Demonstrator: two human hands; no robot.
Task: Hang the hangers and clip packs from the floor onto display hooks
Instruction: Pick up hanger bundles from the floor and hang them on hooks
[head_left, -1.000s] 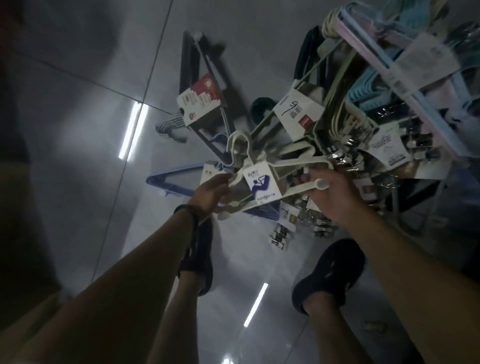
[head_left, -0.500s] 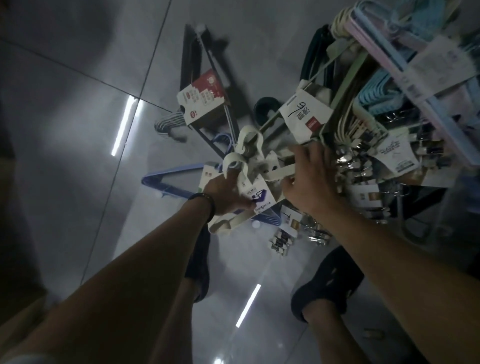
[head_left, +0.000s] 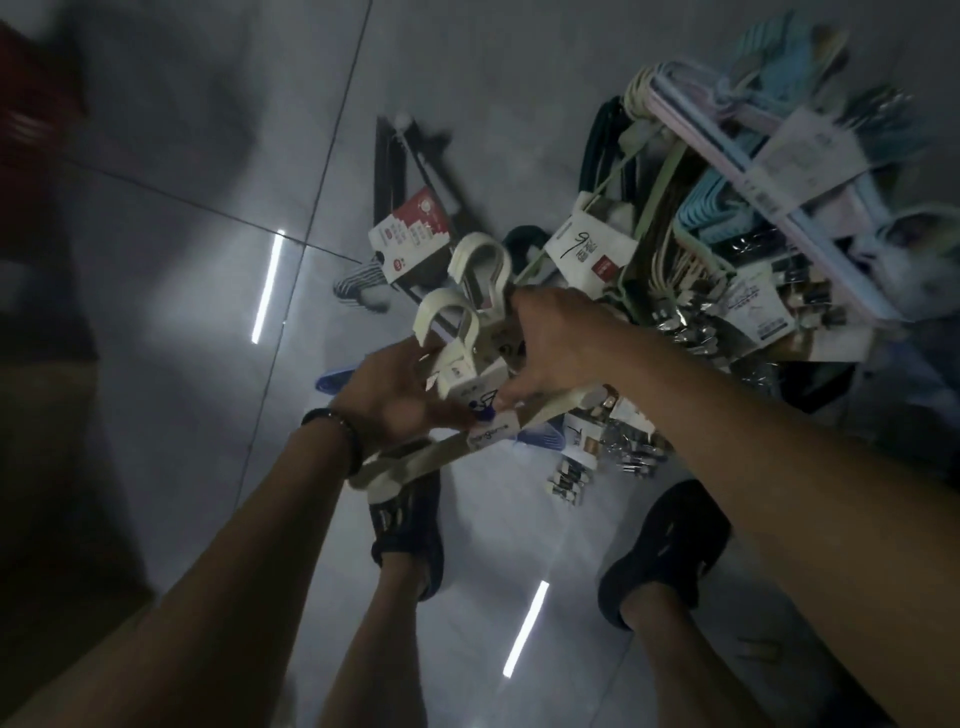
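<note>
We've got left hand (head_left: 395, 395), right hand (head_left: 556, 343) both gripping cream hanger pack (head_left: 467, 332) — hooks could snag pile (head_left: 691, 270) at frame right, slip out.

Both the left hand (head_left: 395, 395) and the right hand (head_left: 561, 343) cover the necks of the white hangers (head_left: 467, 332), so I cannot count the bundle. The label (head_left: 491, 415) is half under my thumb, its print unreadable. Only a tip of the blue hanger (head_left: 337, 376) shows on the floor. The pastel hanger pile (head_left: 727, 208) smears off the right edge. I cannot name the blurred red shape (head_left: 31, 119).
</note>
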